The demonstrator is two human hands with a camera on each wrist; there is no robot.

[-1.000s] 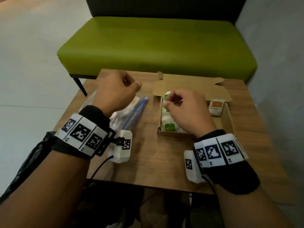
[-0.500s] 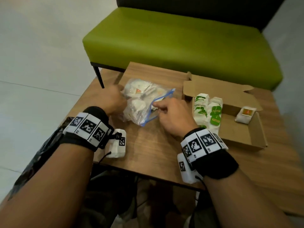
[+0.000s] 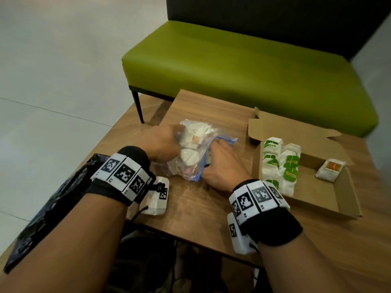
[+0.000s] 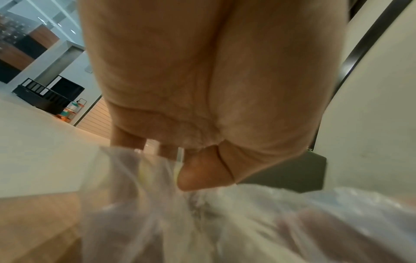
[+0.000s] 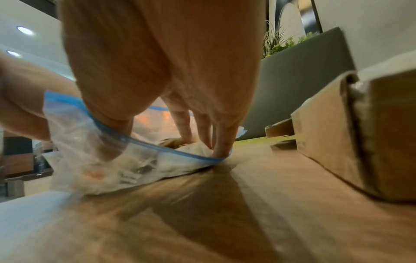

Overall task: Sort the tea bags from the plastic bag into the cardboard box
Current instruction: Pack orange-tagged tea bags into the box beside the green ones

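A clear plastic bag [image 3: 191, 157] with a blue zip rim lies on the wooden table [image 3: 190, 210] and holds several white tea bags. My left hand [image 3: 163, 142] grips its left side; in the left wrist view the thumb and fingers [image 4: 193, 178] pinch the plastic bag [image 4: 202, 222]. My right hand [image 3: 220, 161] reaches through the bag's mouth, its straight fingers [image 5: 221, 140] down on the tea bags inside the plastic bag [image 5: 90, 160]. The open cardboard box [image 3: 347, 199] stands to the right, with rows of green-labelled tea bags [image 3: 279, 163] and one orange-labelled tea bag [image 3: 331, 169].
A green bench [image 3: 243, 66] stands just behind the table. The cardboard box's wall [image 5: 337, 133] is close to the right of my right hand. The table's left edge and the tiled floor [image 3: 53, 81] lie beyond my left hand.
My right hand has left the box, moved left to the bag and gone into its mouth. My left hand has come down and taken hold of the bag's left side.
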